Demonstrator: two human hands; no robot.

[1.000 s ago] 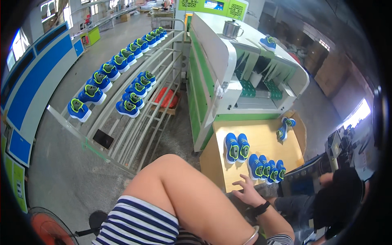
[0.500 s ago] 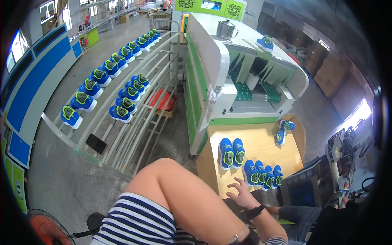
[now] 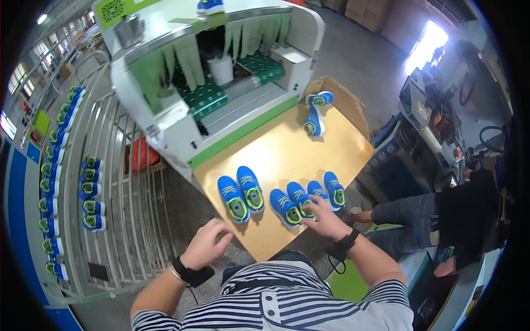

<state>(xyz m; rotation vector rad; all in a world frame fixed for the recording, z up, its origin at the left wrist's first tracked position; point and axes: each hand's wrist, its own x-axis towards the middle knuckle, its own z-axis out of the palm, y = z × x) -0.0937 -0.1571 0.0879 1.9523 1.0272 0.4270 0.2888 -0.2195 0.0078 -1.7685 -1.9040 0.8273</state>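
Observation:
On the light wooden table, a pair of blue sneakers (image 3: 242,193) with yellow-green trim stands to the left. Several more sneakers (image 3: 335,188) stand in a row along the near edge, their heels towards me. My right hand (image 3: 326,219) reaches over the heels in this row, fingers apart, at the second sneaker (image 3: 298,194) from the left; whether it touches is hard to tell. My left hand (image 3: 205,245) hovers by the table's near-left edge, empty, its fingers loosely bent and thumb apart. At the far right corner two sneakers (image 3: 315,121) lie close together.
Behind the wooden table (image 3: 276,149) stands a white and green conveyor machine (image 3: 221,129) with hanging strips, a metal mug (image 3: 130,31) on top. A metal rack (image 3: 130,243) at left carries rows of sneakers and a dark phone-like slab (image 3: 99,271). Another person (image 3: 408,218) is at right.
My view has swung right towards the table. My left arm, earlier stretched across towards the rack side, has drawn back to the table's edge. My right hand has moved in over the row of sneakers.

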